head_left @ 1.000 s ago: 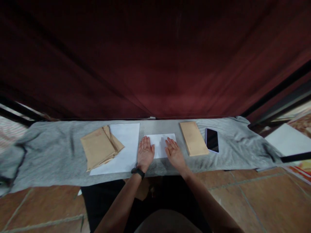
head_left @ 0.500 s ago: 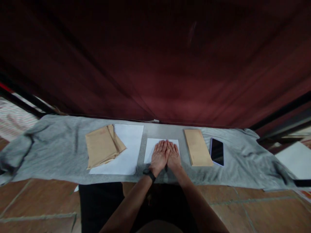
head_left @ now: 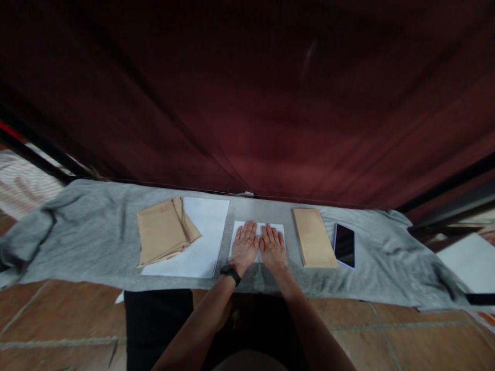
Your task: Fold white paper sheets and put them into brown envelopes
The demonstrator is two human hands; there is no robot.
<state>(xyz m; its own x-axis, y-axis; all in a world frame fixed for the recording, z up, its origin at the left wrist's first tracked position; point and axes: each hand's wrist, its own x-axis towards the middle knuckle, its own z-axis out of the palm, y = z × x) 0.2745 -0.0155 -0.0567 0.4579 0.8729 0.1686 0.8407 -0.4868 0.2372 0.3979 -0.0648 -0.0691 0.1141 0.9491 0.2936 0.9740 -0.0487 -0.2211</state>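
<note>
A small white sheet of paper (head_left: 236, 233), seemingly folded, lies on the grey cloth (head_left: 257, 206) in front of me. My left hand (head_left: 246, 245) rests flat on its left half, fingers stretched out, with a dark band at the wrist. Flat on the right half is my right hand (head_left: 273, 246), its fingers a little spread. A narrow strip of white paper shows between the two hands. Much of the sheet is hidden under the palms. Neither hand grips anything.
Left of the sheet, brown paper envelopes (head_left: 160, 229) overlap a stack of larger white paper (head_left: 207, 234). To the right lie a neat stack of brown envelopes (head_left: 315, 238) and a phone (head_left: 344, 245). A dark red wall (head_left: 255, 129) rises behind the cloth.
My hands, side by side and touching before, have moved apart across the sheet, the left one going left and the right one slightly right. Both stay flat on the paper.
</note>
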